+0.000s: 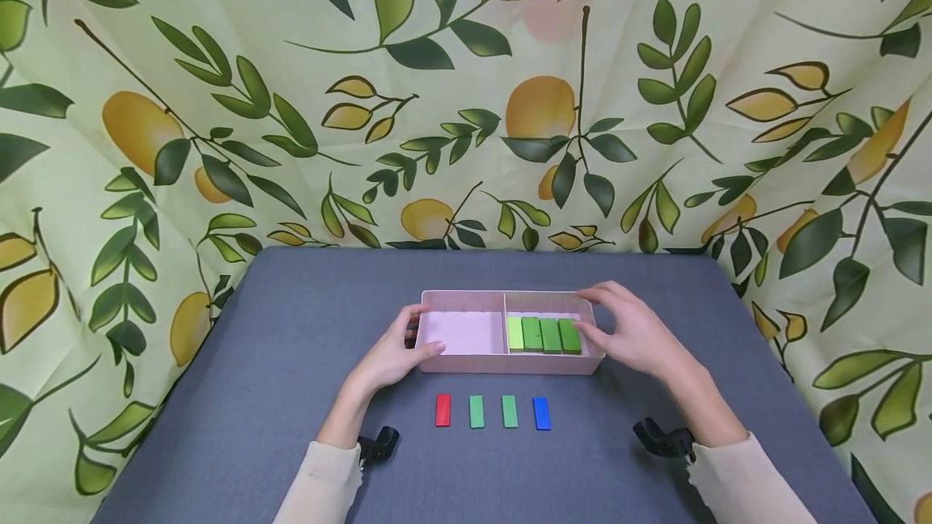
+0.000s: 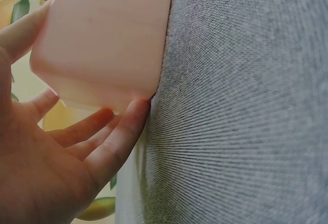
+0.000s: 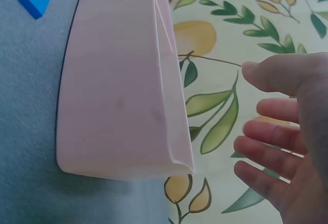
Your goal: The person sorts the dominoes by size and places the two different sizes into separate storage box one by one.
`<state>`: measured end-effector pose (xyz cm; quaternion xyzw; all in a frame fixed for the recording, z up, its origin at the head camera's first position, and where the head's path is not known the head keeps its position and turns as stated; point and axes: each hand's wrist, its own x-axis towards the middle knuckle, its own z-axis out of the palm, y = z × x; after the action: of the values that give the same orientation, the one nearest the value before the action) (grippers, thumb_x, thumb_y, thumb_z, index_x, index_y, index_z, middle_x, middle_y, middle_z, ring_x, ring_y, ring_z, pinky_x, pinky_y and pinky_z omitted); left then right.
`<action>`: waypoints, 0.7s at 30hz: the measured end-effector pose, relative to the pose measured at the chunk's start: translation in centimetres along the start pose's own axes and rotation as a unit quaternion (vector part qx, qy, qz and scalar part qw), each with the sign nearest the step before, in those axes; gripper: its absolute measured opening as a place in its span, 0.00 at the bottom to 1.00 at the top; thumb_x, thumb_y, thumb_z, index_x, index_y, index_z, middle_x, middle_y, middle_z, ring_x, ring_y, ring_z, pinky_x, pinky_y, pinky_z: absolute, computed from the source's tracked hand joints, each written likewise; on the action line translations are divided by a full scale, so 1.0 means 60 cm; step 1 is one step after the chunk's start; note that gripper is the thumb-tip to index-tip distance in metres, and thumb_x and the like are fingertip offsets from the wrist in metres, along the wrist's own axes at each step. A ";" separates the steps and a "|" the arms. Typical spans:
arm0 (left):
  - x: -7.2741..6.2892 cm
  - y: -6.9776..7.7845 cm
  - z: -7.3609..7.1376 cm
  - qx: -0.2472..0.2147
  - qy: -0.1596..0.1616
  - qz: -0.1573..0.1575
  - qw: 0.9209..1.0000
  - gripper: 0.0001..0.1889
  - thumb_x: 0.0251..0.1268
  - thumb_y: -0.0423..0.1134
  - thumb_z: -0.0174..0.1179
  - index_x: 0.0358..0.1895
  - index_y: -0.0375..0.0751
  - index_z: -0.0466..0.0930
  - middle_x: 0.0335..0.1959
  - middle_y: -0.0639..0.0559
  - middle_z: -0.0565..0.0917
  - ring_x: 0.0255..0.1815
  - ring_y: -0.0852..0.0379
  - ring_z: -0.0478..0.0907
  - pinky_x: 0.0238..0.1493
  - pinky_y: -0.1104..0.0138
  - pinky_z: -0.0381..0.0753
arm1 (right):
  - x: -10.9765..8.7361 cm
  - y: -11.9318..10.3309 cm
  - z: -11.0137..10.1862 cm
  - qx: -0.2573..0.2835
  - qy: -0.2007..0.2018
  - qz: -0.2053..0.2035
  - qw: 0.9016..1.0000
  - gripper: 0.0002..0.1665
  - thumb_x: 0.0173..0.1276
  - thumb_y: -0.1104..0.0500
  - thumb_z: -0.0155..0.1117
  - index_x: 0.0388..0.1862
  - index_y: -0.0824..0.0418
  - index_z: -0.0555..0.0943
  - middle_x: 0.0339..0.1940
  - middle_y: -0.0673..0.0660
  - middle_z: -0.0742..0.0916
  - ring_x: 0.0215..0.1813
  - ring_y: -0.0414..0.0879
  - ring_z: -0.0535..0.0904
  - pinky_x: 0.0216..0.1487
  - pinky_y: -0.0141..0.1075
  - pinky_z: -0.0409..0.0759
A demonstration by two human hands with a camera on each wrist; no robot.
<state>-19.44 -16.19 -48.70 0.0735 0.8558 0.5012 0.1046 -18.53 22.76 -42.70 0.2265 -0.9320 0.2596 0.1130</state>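
Note:
A pale pink box (image 1: pixel 466 364) with two compartments sits on the table. Several green blocks (image 1: pixel 551 336) stand in a row in its right compartment, the leftmost a lighter yellow-green; the left compartment shows bare floor. My left hand (image 1: pixel 396 354) grips the box's left end, thumb at the front rim. In the left wrist view its fingertips (image 2: pixel 136 108) lie along the bottom edge of that end. My right hand (image 1: pixel 633 330) hovers at the box's right end with fingers spread; the right wrist view shows a gap between this hand (image 3: pixel 292 137) and the box wall.
In front of the box lie a red block (image 1: pixel 442 410), two green blocks, the left one (image 1: pixel 476 412) and the right one (image 1: pixel 509 412), and a blue block (image 1: pixel 541 413), spaced in a row on the grey-blue table (image 1: pixel 291 306). A leaf-patterned cloth (image 1: pixel 466 103) hangs behind.

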 end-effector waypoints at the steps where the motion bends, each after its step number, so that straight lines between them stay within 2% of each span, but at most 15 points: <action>1: 0.001 0.001 0.000 0.001 0.000 0.000 1.000 0.40 0.63 0.50 0.70 0.76 0.48 0.61 0.73 0.41 0.66 0.69 0.37 0.67 0.62 0.37 0.68 | -0.004 0.002 0.001 0.004 0.007 0.004 1.000 0.24 0.68 0.54 0.71 0.59 0.64 0.82 0.54 0.57 0.83 0.57 0.55 0.80 0.56 0.56 0.77; 6: 0.003 0.004 0.001 0.004 0.000 0.006 1.000 0.40 0.63 0.51 0.70 0.75 0.49 0.61 0.73 0.40 0.66 0.69 0.36 0.67 0.62 0.37 0.68 | -0.026 0.013 0.012 0.032 0.043 0.022 0.998 0.25 0.66 0.57 0.73 0.59 0.65 0.80 0.54 0.59 0.83 0.54 0.56 0.79 0.54 0.57 0.77; 9: 0.001 0.003 0.002 0.005 0.000 0.005 1.000 0.40 0.63 0.51 0.70 0.75 0.49 0.61 0.73 0.40 0.66 0.68 0.36 0.68 0.62 0.38 0.69 | -0.037 0.021 0.025 0.054 0.050 0.038 0.997 0.25 0.66 0.59 0.73 0.59 0.66 0.80 0.55 0.60 0.82 0.53 0.57 0.79 0.53 0.58 0.78; 16: -0.002 0.001 0.001 -0.003 0.005 0.007 1.000 0.40 0.63 0.49 0.70 0.75 0.46 0.62 0.72 0.40 0.68 0.68 0.37 0.69 0.63 0.39 0.69 | -0.052 0.042 0.051 0.113 0.054 0.086 0.988 0.27 0.67 0.59 0.72 0.62 0.66 0.78 0.58 0.62 0.79 0.54 0.60 0.79 0.53 0.58 0.80; 21: -0.002 0.003 0.000 -0.002 0.006 0.009 1.000 0.40 0.63 0.50 0.70 0.75 0.45 0.62 0.72 0.39 0.68 0.67 0.36 0.70 0.63 0.39 0.69 | -0.060 0.058 0.065 0.169 0.021 0.126 0.977 0.28 0.71 0.57 0.69 0.67 0.65 0.76 0.62 0.64 0.79 0.56 0.58 0.78 0.52 0.52 0.79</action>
<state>-19.30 -16.15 -48.52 0.0786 0.8545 0.5046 0.0953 -17.43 24.65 -48.67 0.1173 -0.8931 0.4302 0.0593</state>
